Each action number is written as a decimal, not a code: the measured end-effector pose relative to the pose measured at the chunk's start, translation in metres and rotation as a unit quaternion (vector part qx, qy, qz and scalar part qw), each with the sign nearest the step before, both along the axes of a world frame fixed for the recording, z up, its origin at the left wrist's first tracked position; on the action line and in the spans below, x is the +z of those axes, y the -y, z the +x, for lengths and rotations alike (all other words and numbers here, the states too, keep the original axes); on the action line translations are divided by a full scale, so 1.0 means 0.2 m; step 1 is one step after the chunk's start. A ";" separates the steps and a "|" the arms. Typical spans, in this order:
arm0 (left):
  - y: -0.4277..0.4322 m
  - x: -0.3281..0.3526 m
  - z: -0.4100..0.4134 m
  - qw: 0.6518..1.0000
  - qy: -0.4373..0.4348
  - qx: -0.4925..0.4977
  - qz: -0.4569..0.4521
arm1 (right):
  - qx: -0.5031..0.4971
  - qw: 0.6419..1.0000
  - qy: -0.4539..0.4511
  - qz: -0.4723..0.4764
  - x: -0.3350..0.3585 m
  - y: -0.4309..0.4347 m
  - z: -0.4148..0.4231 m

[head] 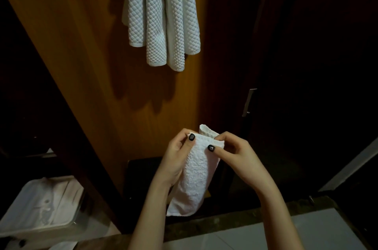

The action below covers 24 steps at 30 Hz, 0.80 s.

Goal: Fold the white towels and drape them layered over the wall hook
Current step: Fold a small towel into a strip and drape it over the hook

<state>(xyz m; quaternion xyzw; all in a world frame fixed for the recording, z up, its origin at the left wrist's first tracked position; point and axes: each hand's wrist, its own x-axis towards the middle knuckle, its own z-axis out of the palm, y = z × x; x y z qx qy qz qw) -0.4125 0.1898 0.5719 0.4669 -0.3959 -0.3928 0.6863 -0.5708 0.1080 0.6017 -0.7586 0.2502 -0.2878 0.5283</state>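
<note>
A small white terry towel (195,176), folded lengthwise into a narrow strip, hangs down in front of me. My left hand (178,157) grips its upper left edge, thumb on top. My right hand (231,153) pinches the upper right corner, thumb pressed on the cloth. Higher up, several white quilted towels (161,14) hang layered against the orange wooden panel (98,65). The hook itself is out of view above the frame.
A dark door with a metal handle (248,102) stands to the right. A white bin (38,206) holding white cloth sits low on the left. A dark box (143,176) stands behind the towel. Pale floor tiles (317,233) lie at the bottom right.
</note>
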 end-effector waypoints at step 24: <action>0.07 0.08 0.01 0.975 0.102 0.193 -0.034 | -0.083 0.996 0.031 0.003 0.08 0.06 0.11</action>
